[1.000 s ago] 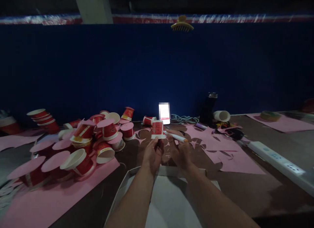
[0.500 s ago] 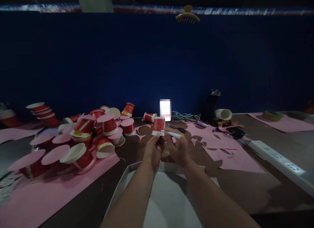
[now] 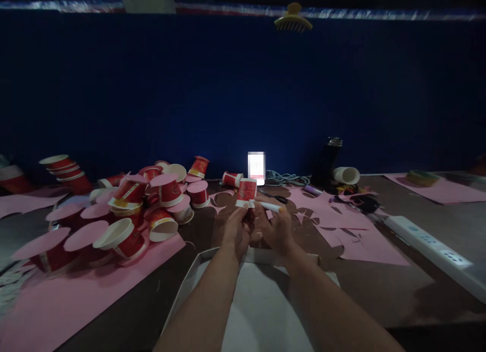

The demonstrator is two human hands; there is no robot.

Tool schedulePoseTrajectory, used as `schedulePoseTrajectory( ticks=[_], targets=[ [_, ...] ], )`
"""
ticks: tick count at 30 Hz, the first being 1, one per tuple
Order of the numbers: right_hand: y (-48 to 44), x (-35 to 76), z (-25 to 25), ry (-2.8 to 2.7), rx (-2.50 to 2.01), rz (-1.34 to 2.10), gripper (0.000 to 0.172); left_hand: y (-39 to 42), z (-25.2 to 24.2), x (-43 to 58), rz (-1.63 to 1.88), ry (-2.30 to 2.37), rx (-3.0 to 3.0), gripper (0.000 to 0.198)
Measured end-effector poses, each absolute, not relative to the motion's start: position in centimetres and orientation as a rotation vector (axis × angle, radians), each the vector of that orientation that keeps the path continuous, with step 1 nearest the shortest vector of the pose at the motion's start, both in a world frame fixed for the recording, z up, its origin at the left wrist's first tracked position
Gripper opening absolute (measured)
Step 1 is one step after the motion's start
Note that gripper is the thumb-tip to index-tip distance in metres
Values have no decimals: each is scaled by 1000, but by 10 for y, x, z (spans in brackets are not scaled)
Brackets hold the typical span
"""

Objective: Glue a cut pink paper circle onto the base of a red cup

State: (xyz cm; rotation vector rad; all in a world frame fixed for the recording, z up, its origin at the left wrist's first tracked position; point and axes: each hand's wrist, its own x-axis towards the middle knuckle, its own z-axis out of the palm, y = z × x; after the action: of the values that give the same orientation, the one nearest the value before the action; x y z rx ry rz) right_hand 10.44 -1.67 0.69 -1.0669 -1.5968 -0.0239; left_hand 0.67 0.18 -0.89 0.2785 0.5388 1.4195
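Observation:
My left hand [image 3: 238,230] is closed around a red paper cup [image 3: 246,190], with the cup's white band at the lower end near my fingers. In my right hand [image 3: 277,228] is a slim white tube [image 3: 270,206] with a yellow-orange end. Its other end points left and meets or nearly meets the white band; actual contact is hard to make out. Both hands are close together beyond a shallow white box lid [image 3: 261,301] under my forearms.
At left, several red cups with pink paper discs [image 3: 86,235] crowd over pink paper [image 3: 94,296]. Pink offcuts [image 3: 341,215], scissors [image 3: 275,196] and a white power strip [image 3: 425,243] lie right. A lit screen [image 3: 256,165], dark bottle [image 3: 327,160] and blue partition [image 3: 228,89] stand behind.
The whole view has shifted very slightly. Both hands keep nearly the same pose, with the cup and the white tube still held together.

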Motion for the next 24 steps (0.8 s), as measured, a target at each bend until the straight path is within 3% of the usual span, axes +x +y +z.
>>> schedulePoseTrajectory(
  ticks=[24],
  targets=[
    [-15,103,5,-1588,-1104,-77,18,3,-9,7,1420,543,255,8]
  ],
)
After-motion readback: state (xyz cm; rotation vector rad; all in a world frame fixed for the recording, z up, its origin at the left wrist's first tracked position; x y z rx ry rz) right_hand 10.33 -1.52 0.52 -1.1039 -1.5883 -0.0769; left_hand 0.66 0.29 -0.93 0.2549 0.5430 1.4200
